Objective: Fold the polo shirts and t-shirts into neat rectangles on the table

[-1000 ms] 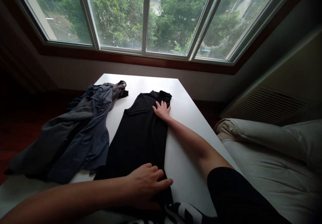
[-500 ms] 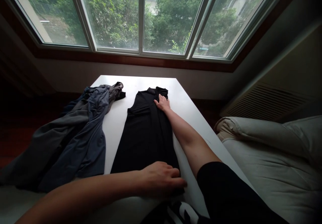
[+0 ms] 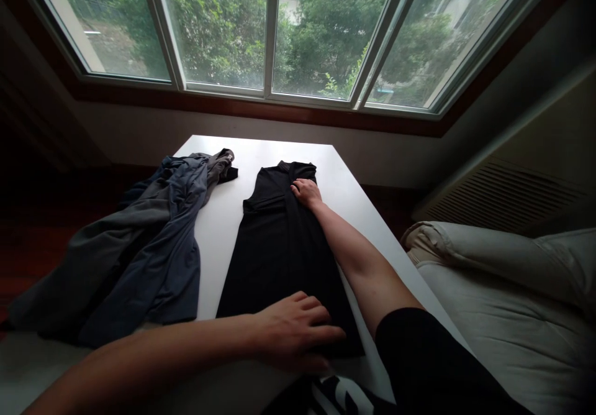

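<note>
A black garment with a collar (image 3: 274, 259), which looks like a shirt, lies lengthwise on the white table (image 3: 216, 235), its collar end toward the window. A long folded strip runs down its right part. My right hand (image 3: 306, 192) rests on that strip near the collar, fingers lightly bent over the cloth. Across the hem end, close to my body, my left hand (image 3: 298, 333) lies palm down with its fingers apart. Part of the hem is hidden under my left hand and forearm.
Left of the black garment, a heap of grey and blue clothes (image 3: 153, 235) hangs over the table's left edge. A pale padded seat (image 3: 503, 315) stands at the right. Behind the table are a wall and a wide window (image 3: 270, 36).
My left hand has gone from curled at the hem corner to spread on the cloth. The hem's right corner now reaches farther right. My right hand's fingers are more bent.
</note>
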The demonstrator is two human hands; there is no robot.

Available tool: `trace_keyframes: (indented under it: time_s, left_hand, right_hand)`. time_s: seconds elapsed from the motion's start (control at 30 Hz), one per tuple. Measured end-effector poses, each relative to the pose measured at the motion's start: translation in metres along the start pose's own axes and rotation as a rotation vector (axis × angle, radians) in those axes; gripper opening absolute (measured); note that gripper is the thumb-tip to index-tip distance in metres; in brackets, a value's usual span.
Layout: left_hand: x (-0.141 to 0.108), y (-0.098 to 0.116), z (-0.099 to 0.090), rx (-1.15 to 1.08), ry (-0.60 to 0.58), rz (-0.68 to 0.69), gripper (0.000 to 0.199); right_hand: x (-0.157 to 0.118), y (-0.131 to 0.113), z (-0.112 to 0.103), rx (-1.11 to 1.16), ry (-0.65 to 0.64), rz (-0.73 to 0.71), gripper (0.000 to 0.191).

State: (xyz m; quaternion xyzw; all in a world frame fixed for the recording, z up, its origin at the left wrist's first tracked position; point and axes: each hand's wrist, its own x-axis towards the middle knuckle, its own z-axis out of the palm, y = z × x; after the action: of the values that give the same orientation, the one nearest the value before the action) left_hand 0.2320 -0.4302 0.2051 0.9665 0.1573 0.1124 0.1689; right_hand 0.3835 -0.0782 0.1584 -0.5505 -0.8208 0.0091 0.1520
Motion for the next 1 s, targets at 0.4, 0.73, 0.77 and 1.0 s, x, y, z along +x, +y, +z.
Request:
trace_keyframes:
  time_s: [0.4,0.73,0.77,1.0]
  left_hand:
    - [-0.031,0.002,0.008,-0.011,-0.02,-0.074,0.073]
    - [-0.027,0.016,0.005,-0.098,0.001,-0.075,0.06]
    - [-0.028,0.01,0.0,-0.108,0.043,-0.105,0.056]
    - [-0.067,-0.103,-0.057,-0.042,0.558,-0.649,0.025]
  right_hand:
    - [-0.011,-0.039,0.013,-0.037,-0.066,0.064,0.052]
    - [-0.034,-0.068,-0.003,-0.033,-0.044,-0.168,0.047]
    - [-0.038,-0.073,-0.005,-0.016,-0.056,-0.214,0.046]
    - [-0.076,-0.117,-0.034,0.036,-0.087,-0.302,0.035]
